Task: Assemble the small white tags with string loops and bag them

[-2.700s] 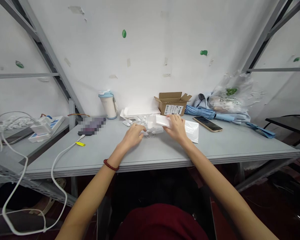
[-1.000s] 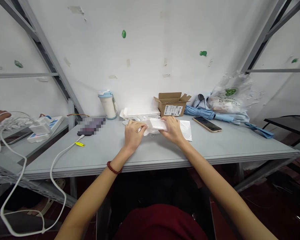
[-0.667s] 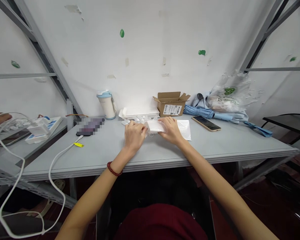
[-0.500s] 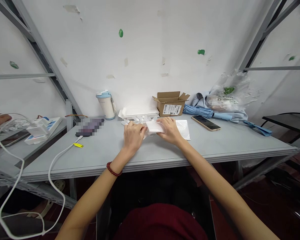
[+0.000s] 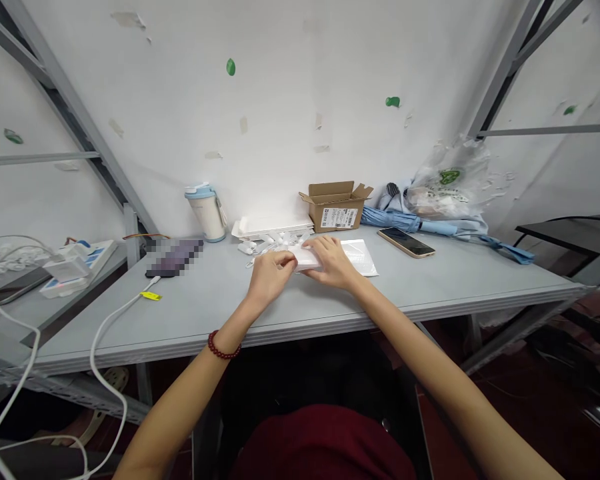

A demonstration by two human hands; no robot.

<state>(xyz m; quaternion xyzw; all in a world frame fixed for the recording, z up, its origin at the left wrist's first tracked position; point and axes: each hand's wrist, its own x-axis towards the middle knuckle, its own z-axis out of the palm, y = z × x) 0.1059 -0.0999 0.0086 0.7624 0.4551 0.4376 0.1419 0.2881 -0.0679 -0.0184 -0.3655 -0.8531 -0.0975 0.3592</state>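
Note:
A small flat white box (image 5: 308,258) is held just above the front half of the table. My right hand (image 5: 331,261) grips its right end, thumb below and fingers over the top. At the box's left end my left hand (image 5: 273,275) is closed in a pinch, its fingertips against the edge; what exactly lies between them is partly hidden. Under and beside my right hand lies a white bubble mailer (image 5: 361,256). Several small white wrapped pieces (image 5: 250,247) lie just behind my left hand, in front of a shallow open white box (image 5: 273,229).
A cup with blue lid (image 5: 206,212) and an open cardboard box (image 5: 336,205) stand at the back. Phones lie left (image 5: 174,257) and right (image 5: 406,242), the left one on a white cable (image 5: 111,319). A blue folded umbrella (image 5: 405,221) and plastic bag (image 5: 447,183) are at right.
The small white box has tilted and sits lower between my hands. My left fingers have closed nearer its end, and the clear wrap seen there before is less visible. The view has shifted slightly.

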